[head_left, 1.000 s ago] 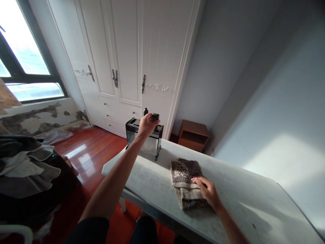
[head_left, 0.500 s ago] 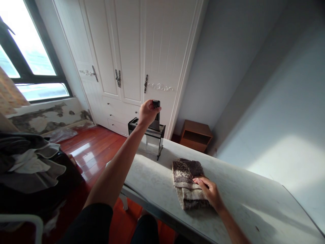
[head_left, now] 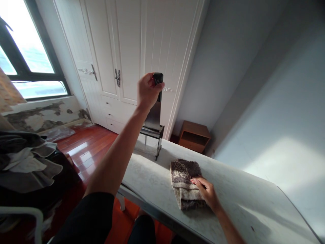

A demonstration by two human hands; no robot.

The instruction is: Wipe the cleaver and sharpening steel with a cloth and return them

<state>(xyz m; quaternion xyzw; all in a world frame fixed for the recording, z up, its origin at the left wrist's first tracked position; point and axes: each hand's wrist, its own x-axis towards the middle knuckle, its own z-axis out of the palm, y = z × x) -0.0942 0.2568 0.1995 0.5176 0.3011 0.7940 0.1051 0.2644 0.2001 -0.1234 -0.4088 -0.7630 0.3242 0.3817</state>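
Note:
My left hand is closed around the black handle of a kitchen knife with a wide metal blade. The blade points down, its lower end at the top of a clear knife block with a dark frame. That block stands at the far end of the pale table, partly hidden behind my left forearm. On the tabletop lies a folded brown and cream towel. My right hand rests on its right side, fingers bent together against the cloth.
A white wardrobe stands beyond the table, with a small brown cabinet to its right. At the left, a pile of dark and white cloth sits near a white curved frame. Red wooden floor shows between.
My left hand has risen with the knife, and much more of the blade now shows above the block. My right hand stays on the towel.

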